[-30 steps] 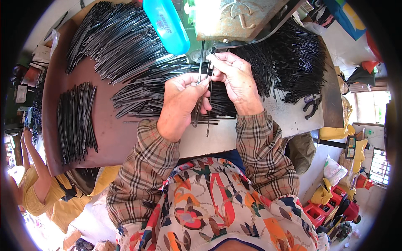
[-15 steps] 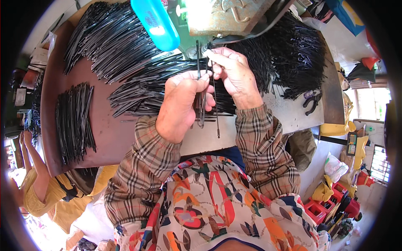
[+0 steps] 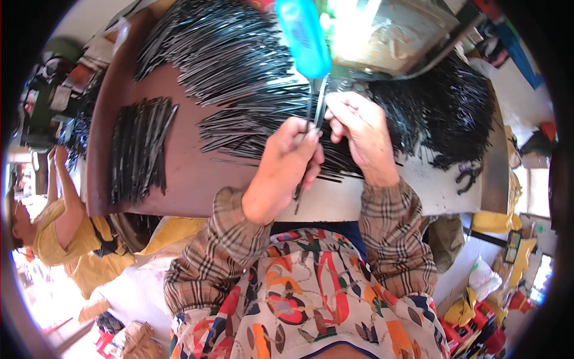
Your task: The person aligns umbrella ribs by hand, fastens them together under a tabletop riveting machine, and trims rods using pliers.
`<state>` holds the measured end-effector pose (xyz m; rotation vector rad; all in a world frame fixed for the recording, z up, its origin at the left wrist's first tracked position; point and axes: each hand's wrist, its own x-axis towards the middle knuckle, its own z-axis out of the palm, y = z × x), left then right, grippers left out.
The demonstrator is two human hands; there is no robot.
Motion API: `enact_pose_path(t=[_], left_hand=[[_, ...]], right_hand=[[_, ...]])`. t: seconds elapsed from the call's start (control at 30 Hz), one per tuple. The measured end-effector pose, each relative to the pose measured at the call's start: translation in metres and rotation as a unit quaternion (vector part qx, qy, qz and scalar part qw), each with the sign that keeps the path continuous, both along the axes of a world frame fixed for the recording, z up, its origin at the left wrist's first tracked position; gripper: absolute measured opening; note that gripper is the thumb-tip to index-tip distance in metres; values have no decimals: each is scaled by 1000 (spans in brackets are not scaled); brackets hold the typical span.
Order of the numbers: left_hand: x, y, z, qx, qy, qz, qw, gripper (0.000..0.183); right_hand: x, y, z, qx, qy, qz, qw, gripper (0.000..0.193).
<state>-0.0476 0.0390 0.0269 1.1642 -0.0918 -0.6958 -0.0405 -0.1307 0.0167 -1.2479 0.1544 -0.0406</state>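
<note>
My left hand (image 3: 284, 164) is closed round a few thin black metal rods (image 3: 321, 105). They stand up between its thumb and fingers, and their lower ends poke out below the hand. Just to the right, my right hand (image 3: 363, 134) has its fingers curled and pinched beside the rods' upper part. What it holds, if anything, is hidden. Both hands are over the table, in front of a machine with a worn metal cover (image 3: 400, 36) and a bright lamp. A rounded light-blue plastic piece (image 3: 305, 42) sits above the rods' tips.
Large heaps of black rods (image 3: 227, 54) cover the back left and back right (image 3: 442, 107). A smaller bundle (image 3: 140, 149) lies on the brown tabletop (image 3: 191, 173). Dark-handled pliers (image 3: 468, 178) rest near the right edge. A person in yellow (image 3: 60, 233) works at far left.
The whole view has shifted, so the table and hands appear further right. The long thin rod that hung below my right fingers no longer shows there. My left hand keeps its grip on the rods.
</note>
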Motion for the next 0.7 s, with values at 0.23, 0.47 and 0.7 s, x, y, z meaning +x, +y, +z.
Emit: enact_pose_path(t=[0.23,0.47,0.7], left_hand=[[32,160,-12,616,-516,267,532,20],[12,147,-28,453,-640,212,583,21],[-3,106,-40,382,-570,125,717,20]], right_hand=[[-48,-18,0,-175,47,-69,981,17],[-109,-10,-34,-434,-24,-195,879,11],[-122,-12,-40,-556,-62,-231,796,9]])
